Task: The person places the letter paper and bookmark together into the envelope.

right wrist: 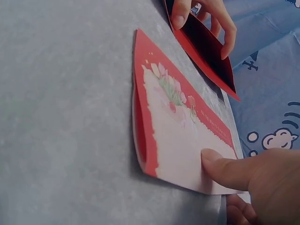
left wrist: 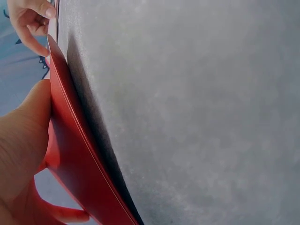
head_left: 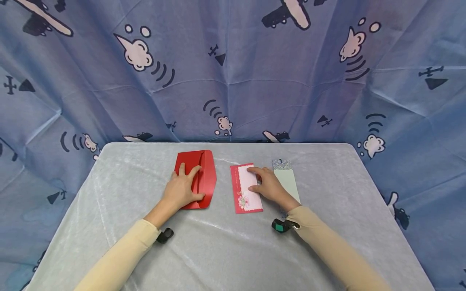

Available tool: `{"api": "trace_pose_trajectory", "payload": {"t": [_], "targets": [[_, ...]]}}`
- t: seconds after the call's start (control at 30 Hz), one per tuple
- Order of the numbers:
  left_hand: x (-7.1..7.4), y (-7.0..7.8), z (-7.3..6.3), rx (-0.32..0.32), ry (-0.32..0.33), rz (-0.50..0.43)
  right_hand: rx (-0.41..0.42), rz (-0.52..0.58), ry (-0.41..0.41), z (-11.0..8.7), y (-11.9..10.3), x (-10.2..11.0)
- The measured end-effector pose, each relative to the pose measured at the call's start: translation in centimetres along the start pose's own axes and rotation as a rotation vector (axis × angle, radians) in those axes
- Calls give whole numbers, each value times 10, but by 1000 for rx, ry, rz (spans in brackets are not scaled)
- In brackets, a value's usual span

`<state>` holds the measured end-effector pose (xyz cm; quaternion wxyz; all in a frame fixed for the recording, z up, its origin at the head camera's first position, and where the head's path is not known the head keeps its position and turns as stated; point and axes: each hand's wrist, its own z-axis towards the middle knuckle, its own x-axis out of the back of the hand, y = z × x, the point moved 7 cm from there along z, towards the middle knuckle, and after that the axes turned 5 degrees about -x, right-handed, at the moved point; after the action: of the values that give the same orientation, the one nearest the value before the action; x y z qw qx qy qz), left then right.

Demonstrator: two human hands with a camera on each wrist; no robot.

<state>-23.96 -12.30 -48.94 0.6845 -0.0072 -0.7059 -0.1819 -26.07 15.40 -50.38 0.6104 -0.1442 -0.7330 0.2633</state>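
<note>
At the table's left, my left hand (head_left: 179,189) is spread over a red envelope (head_left: 208,178), holding it with thumb and fingers apart. A dark gap shows at the envelope's mouth in the right wrist view, with the thumb (right wrist: 179,19) at its near edge. My right hand (head_left: 269,186) pinches a folded red-and-pink greeting card (head_left: 238,190) by its right side. Its thumb (right wrist: 215,161) lies on the pale front, printed with flowers, and the other fingers are mostly hidden behind. The card's folded halves stand slightly apart at one end.
A narrow pale-green card (head_left: 285,178) with blue patterned ends lies right of the greeting card, partly under my right forearm. A grey-white cloth covers the table (head_left: 218,250). Behind its far edge hangs a blue curtain (head_left: 233,72) printed with planes and clouds.
</note>
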Motion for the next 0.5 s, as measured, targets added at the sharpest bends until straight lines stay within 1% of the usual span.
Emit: {"api": "trace_pose_trajectory", "payload": {"t": [0.2, 0.5], "targets": [[-1, 1, 0, -4, 4, 5, 40, 39, -12, 1, 0, 1], [0, 2, 1, 2, 1, 1, 15, 133, -56, 5, 5, 2]]}}
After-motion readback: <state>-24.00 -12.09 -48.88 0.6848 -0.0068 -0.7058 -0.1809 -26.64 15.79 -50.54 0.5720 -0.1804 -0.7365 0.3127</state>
